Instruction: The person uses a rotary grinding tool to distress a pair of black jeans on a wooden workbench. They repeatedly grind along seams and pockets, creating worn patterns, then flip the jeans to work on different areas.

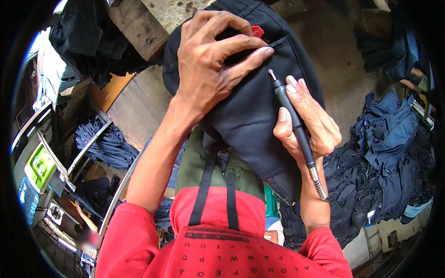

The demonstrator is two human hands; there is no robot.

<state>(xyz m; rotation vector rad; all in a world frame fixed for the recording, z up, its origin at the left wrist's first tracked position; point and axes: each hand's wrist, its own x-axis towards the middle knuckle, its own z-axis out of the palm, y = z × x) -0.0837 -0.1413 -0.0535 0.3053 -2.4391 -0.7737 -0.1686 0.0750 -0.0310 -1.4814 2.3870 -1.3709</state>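
The black garment lies partly over the green trousers; what carries its far end is hidden. On its far left part rests the left hand, half curled; whether it pinches cloth, I cannot tell. The right hand closes round a pen tool, tip apart from the red tag. Work there looks unfinished; how much remains is unclear.

Garment workshop, heaped dark clothing, bundled blue cloth, pen-shaped rotary tool
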